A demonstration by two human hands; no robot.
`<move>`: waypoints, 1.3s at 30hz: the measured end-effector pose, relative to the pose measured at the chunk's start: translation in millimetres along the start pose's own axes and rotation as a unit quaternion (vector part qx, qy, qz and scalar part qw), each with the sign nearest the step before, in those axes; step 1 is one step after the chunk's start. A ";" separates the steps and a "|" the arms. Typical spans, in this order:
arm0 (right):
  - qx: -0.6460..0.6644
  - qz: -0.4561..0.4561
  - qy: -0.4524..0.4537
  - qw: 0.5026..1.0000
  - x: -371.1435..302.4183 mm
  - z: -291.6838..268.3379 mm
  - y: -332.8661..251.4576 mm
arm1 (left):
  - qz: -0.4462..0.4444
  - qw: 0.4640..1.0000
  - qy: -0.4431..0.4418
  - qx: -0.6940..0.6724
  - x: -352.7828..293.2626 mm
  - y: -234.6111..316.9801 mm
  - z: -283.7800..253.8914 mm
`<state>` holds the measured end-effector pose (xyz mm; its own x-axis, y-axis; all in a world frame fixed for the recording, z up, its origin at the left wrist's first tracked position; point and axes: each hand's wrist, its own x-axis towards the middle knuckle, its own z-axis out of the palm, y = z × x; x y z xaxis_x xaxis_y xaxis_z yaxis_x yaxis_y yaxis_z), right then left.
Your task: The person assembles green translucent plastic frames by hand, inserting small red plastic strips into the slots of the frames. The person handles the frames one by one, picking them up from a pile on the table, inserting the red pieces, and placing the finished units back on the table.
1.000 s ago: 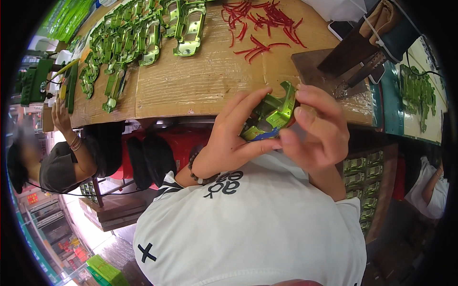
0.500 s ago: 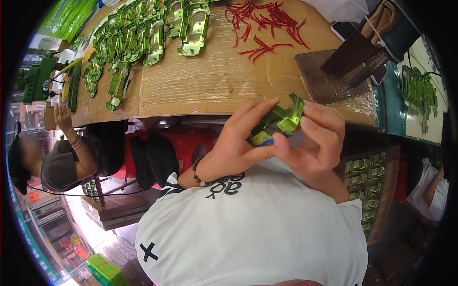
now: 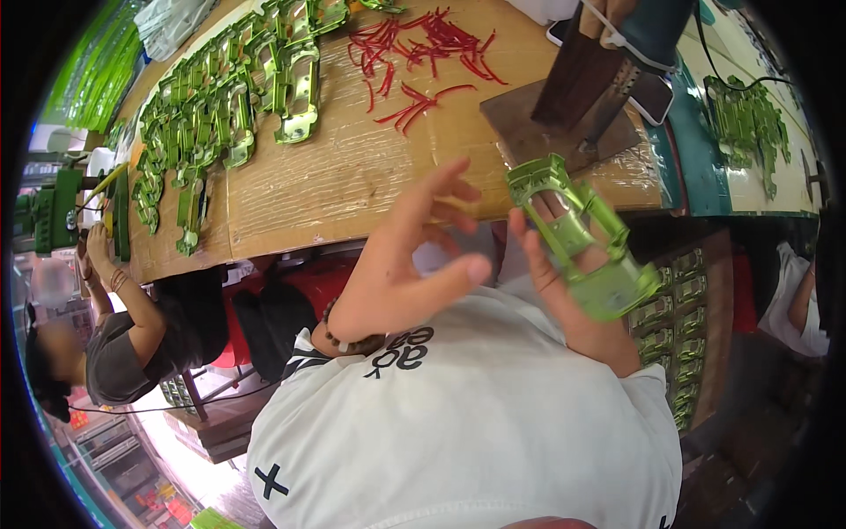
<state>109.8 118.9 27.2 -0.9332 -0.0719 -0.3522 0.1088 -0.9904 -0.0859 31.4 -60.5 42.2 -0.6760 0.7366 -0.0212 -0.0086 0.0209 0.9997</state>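
Observation:
A shiny green plastic frame part (image 3: 608, 287) with open windows rests in my right hand (image 3: 553, 293), tilted over the near edge of the table. My right fingers grip it from behind and from its left side; some of them show through its openings. To its left is my left hand (image 3: 414, 256), holding nothing, its fingers spread and thumb stretched out, apart from the part. A dark beaded bracelet (image 3: 339, 339) circles the left wrist.
Many similar green parts (image 3: 238, 123) crowd the table's left. Thin red strips (image 3: 441, 35) lie at the back. A brown board (image 3: 520, 119) bears a dark upright holder (image 3: 573, 79). A rack of green parts (image 3: 656, 344) stands lower right. A co-worker's hand (image 3: 101, 251) works at far left.
My left hand has let go of the green part and drawn away to the left. My right hand has turned the part and moved it right. The view has shifted slightly.

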 end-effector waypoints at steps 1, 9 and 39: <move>0.092 0.000 -0.055 0.994 1.9 -8.3 -5.3 | 0.014 0.999 0.030 -0.016 10.5 -6.6 4.6; 0.218 0.059 -0.137 0.965 22.6 -23.5 -25.5 | 0.113 0.973 -0.066 -0.188 70.5 -32.8 20.9; 0.177 0.061 -0.170 0.967 14.2 -28.5 -35.9 | 0.156 0.966 -0.144 -0.151 65.6 -32.7 20.7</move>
<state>102.4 156.8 -1.2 -0.9861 -0.1662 -0.0075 0.1573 -0.9459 0.2837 2.5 1.2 7.9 -0.4481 0.8336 0.3228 -0.0823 -0.3981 0.9137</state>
